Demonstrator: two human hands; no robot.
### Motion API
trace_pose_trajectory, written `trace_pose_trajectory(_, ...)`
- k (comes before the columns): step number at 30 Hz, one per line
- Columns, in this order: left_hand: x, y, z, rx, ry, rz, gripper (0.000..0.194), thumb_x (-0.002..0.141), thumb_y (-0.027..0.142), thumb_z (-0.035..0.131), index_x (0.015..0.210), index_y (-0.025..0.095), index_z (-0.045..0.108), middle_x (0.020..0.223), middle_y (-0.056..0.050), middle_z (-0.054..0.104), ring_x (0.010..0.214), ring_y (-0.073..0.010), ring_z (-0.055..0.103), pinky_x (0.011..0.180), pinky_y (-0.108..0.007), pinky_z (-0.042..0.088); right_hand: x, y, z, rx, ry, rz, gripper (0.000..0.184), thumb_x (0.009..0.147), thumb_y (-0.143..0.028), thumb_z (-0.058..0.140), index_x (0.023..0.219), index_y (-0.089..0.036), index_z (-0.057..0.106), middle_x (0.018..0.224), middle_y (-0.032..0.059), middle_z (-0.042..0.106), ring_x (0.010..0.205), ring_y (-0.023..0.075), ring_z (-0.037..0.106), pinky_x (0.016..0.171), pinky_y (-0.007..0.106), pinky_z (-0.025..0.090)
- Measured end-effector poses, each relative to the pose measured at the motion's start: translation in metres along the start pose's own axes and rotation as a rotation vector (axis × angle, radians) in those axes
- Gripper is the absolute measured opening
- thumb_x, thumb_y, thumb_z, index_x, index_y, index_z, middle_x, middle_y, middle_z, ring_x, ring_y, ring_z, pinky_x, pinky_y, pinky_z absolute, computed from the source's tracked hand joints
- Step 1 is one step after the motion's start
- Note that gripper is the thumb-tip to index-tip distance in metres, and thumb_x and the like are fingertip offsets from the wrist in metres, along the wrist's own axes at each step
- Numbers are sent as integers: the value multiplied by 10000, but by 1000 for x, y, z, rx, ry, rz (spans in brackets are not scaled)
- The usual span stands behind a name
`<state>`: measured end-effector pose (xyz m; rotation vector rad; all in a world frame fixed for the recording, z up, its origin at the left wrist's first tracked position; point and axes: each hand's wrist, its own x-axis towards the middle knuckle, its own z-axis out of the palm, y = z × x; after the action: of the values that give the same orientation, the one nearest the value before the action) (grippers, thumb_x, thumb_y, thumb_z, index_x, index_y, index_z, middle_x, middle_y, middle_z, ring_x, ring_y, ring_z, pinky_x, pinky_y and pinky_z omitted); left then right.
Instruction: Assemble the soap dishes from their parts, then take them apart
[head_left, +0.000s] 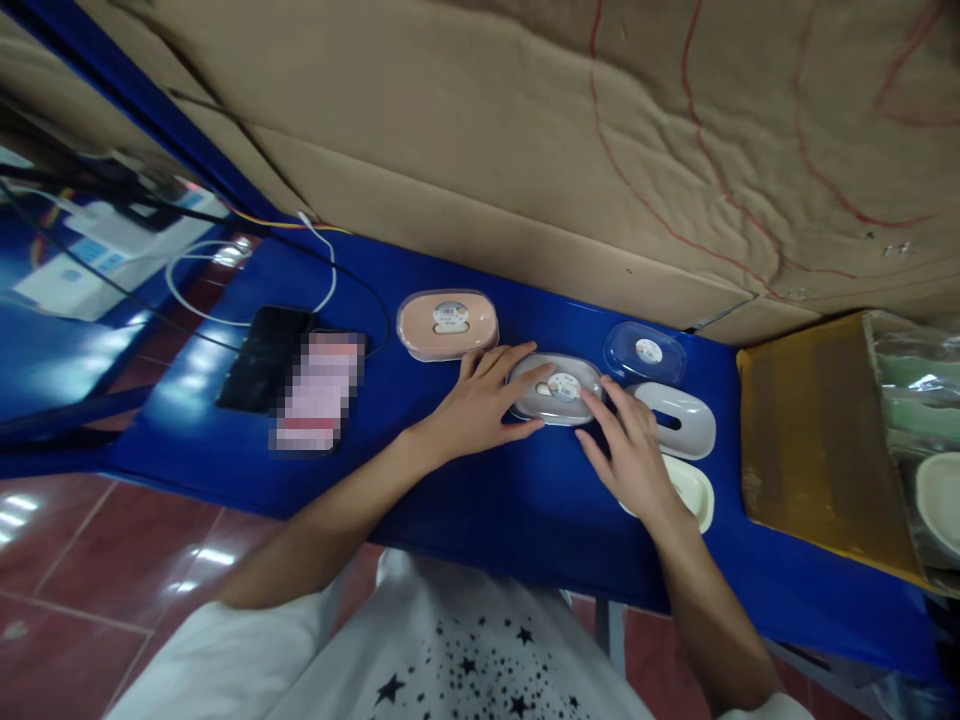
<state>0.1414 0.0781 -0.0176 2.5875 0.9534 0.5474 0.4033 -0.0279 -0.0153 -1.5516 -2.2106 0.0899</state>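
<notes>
A grey oval soap box (536, 402) with a clear lid and a round label lies on the blue table between my hands. My left hand (484, 400) grips its left end, the index finger across the lid and the thumb at the near edge. Around the right end are the fingers of my right hand (626, 435), with fingertips on the lid's edge. Up and to the left sits a pink lidded soap box (416, 322). Beyond my right hand are a loose clear lid (626, 365), a pale slotted insert (694, 425) and a cream tray (701, 490), partly covered by that hand.
A cardboard box (817, 430) holding wrapped green pieces and a cream dish (941, 500) stands at the right. Two phones, one black (262, 360) and one with a blurred screen (319, 390), lie left near cables. Brown cardboard (487, 150) walls the back edge.
</notes>
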Motion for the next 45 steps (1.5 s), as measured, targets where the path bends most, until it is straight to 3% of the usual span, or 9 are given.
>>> trace_pose_trajectory(4,0,3,-5,156,86,-26,656,1017,464,704,1614,272,511,1763,-248,293,1580,-470,380,1224,-719,281,-1,0,1,-25,1,-2,721,1084,-302,582,1725,-327,252,1680,205,450,1467,403,551,1151,642,481)
trace_pose_trajectory(9,2,-8,-4,279,196,-91,672,1010,542,702,1618,339,502,1744,-219,362,1595,-468,372,1246,-785,154,-1,-1,-1,-39,25,-34,659,1083,-291,580,1693,-307,333,1663,211,473,1446,397,567,1141,629,479)
trace_pose_trajectory(13,15,-33,-2,313,157,-87,709,1011,609,674,1632,317,496,1684,-238,454,1576,-490,394,1225,-815,169,-1,-2,-6,-42,45,-31,598,1083,-289,583,1654,-279,404,1648,209,493,1447,382,565,1144,604,477)
trace_pose_trajectory(19,51,-52,-11,322,82,-172,689,1048,583,618,1657,301,465,1736,-234,365,1622,-481,302,1243,-819,91,-2,14,-26,-41,138,58,518,1088,-335,581,1597,-297,490,1617,166,548,1415,351,597,1148,558,476)
trace_pose_trajectory(26,34,-5,2,327,135,-27,565,1089,369,565,1633,238,485,1729,-228,383,1610,-417,361,1282,-741,131,-13,45,-52,-99,171,231,347,1115,-394,515,1376,-235,679,1324,125,766,1229,329,704,1012,499,523)
trace_pose_trajectory(32,11,50,13,211,-53,393,468,1127,398,521,1578,279,549,1672,-145,503,1517,-336,498,1285,-655,261,-16,44,-50,-43,-17,237,259,1097,-367,533,1183,-242,743,1201,96,816,1116,311,753,972,473,539)
trace_pose_trajectory(38,-3,103,36,77,-210,621,472,1099,468,589,1537,293,573,1662,-78,526,1563,-290,450,1311,-583,296,-13,46,-55,-38,8,245,281,1088,-358,509,1183,-230,740,1186,115,809,1082,316,747,940,470,536)
trace_pose_trajectory(41,-7,109,40,101,-223,603,385,1104,387,596,1474,284,621,1618,-72,572,1540,-274,473,1311,-557,296,-9,45,-53,-42,21,223,285,1085,-340,496,1152,-219,745,1147,119,810,1056,326,743,915,472,526)
trace_pose_trajectory(45,-12,86,36,117,-217,597,370,1092,430,616,1418,258,653,1544,-109,625,1453,-305,547,1270,-613,307,-6,37,-43,-25,10,139,275,1089,-327,499,1120,-226,753,1159,95,812,1083,298,741,954,449,519)
